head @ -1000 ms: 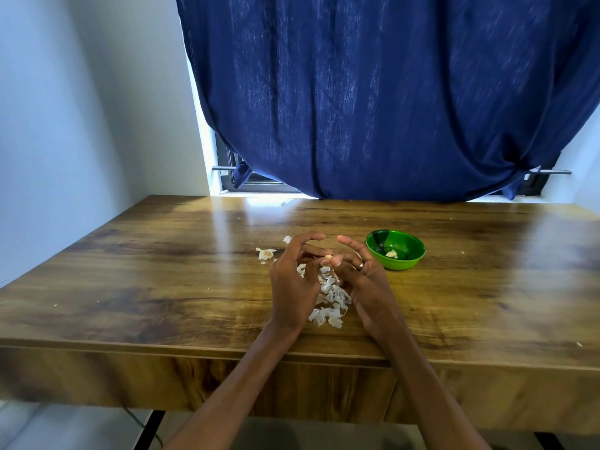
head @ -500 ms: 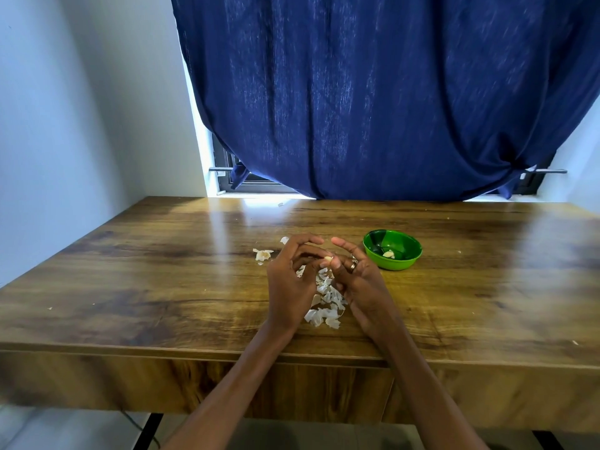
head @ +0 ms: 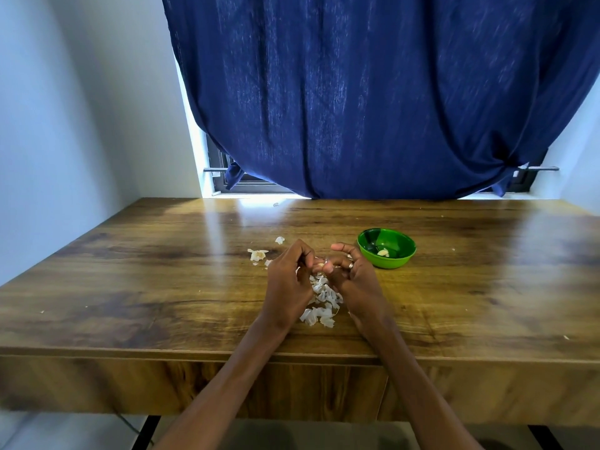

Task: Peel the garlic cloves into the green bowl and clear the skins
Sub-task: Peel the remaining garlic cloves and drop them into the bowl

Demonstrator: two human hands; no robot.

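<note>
Head view: a garlic clove (head: 319, 265) is pinched between the left hand (head: 287, 284) and right hand (head: 352, 277), above the skins (head: 319, 306) on the tabletop (head: 162, 287). Peeling is judged under way; afterwards the clove must be dropped into the green bowl (head: 386, 252), to the right.

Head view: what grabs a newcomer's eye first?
The two hands meeting mid-table: left hand and right hand pinch a small garlic clove between their fingertips. Under and between them lies a pile of white skins on the wooden table. To the right sits the green bowl; a big blue curtain hangs behind.
</note>
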